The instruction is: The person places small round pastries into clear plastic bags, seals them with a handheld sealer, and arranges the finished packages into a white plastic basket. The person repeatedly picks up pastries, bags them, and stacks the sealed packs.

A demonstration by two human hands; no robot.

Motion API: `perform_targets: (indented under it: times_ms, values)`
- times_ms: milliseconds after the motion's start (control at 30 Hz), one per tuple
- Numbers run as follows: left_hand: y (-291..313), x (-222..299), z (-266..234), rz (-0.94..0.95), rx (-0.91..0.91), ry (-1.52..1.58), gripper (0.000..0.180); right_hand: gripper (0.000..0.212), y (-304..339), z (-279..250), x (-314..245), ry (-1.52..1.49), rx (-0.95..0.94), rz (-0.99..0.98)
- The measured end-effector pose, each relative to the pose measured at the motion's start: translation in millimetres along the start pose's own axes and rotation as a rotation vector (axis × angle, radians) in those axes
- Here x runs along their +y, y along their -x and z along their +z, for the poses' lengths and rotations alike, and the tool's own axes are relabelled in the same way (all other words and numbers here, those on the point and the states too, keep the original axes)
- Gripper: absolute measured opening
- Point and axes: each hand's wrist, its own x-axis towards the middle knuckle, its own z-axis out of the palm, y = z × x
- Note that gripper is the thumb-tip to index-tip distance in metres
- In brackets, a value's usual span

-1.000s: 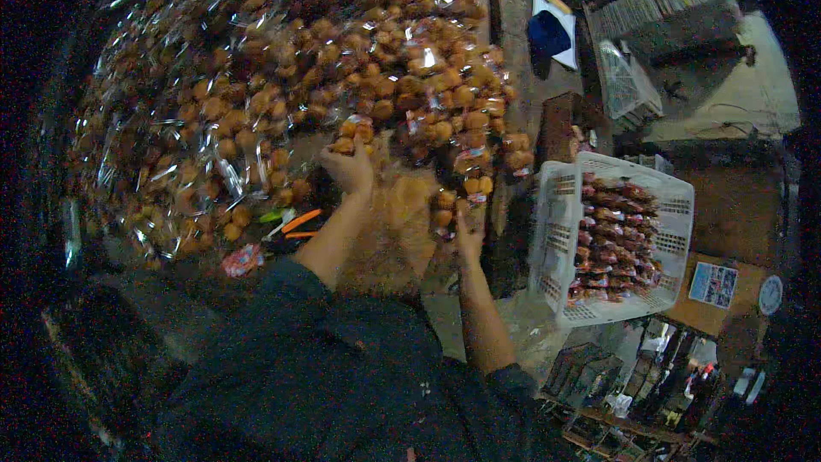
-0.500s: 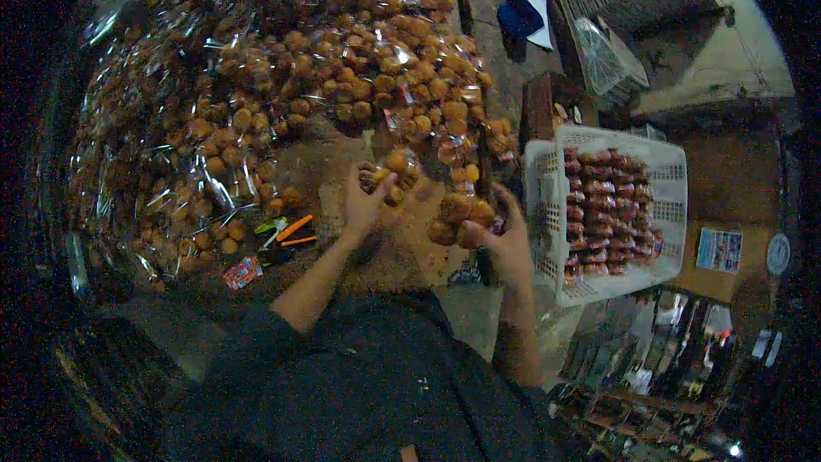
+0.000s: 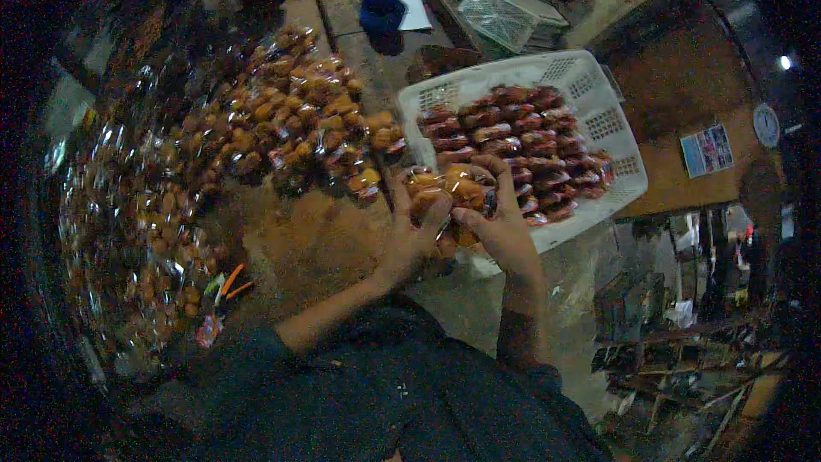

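In front of the crate, my two hands are close together, each closed on a clear plastic bag of round brown balls. My left hand (image 3: 412, 235) grips one bag (image 3: 428, 202) from its left side. Fingers of my right hand (image 3: 506, 224) wrap round another bag (image 3: 468, 187), the thumb across its near side. Where one bag ends and the other begins is hard to make out. Just beyond my hands is a white plastic crate (image 3: 631, 173), holding rows of similar bags (image 3: 522, 133) that look darker and reddish.
Many bags of brown balls (image 3: 291, 107) are heaped over the wooden table (image 3: 316, 235) at left. Orange-handled scissors (image 3: 229, 282) and a red-and-white packet (image 3: 208, 330) lie at its near left. Beyond are a dark blue cap (image 3: 382, 13) and another pale crate (image 3: 498, 19).
My view has swung right toward the crate. Both hands have come together with their bags, the left one moving across to the right, over the table's right edge beside the crate.
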Motion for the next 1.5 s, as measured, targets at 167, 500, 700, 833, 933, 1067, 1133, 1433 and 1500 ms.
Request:
perform_targets:
  times_ms: [167, 500, 700, 833, 933, 1067, 1133, 1433, 1500]
  values:
    - [-53.0, -17.3, 86.3, 0.331, -0.308, -0.125, 0.055, 0.086, 16.6, -92.3, -9.8, -0.038, 0.186, -0.027]
    - [-277.7, -104.8, 213.8, 1.128, -0.423, -1.571, 0.053, 0.069, -43.8, -312.7, -47.8, 0.811, 0.616, -0.19]
    - [-328.8, -128.7, 227.8, 1.109, -0.547, -1.97, 0.043, 0.061, -118.0, -328.8, 0.0, 1.51, 0.417, -0.266]
    - [-318.5, -132.3, 218.7, 1.162, -0.518, -1.799, 0.031, 0.034, -135.6, -322.3, 33.6, 1.722, 0.321, -0.064]
    - [-312.7, -132.1, 219.3, 1.091, -0.539, -1.735, 0.036, 0.04, -139.2, -329.0, 45.3, 1.715, 0.159, 0.032]
    - [-312.6, -119.3, 222.7, 0.952, -0.626, -1.739, 0.039, 0.048, -137.0, -342.8, 45.6, 1.472, 0.112, 0.027]
    - [-301.4, -108.8, 222.0, 1.049, -0.559, -1.738, 0.04, 0.033, -133.2, -344.3, 46.0, 1.602, 0.131, -0.103]
    - [-114.3, -33.4, 105.7, 1.052, -0.202, -0.854, 0.03, 0.031, -147.1, -302.6, -33.6, 1.702, -0.25, 0.318]
    - [-83.6, -40.7, 35.5, 0.983, -0.098, -0.751, 0.024, 0.035, -137.1, -253.1, -65.8, 1.611, -0.024, 0.11]
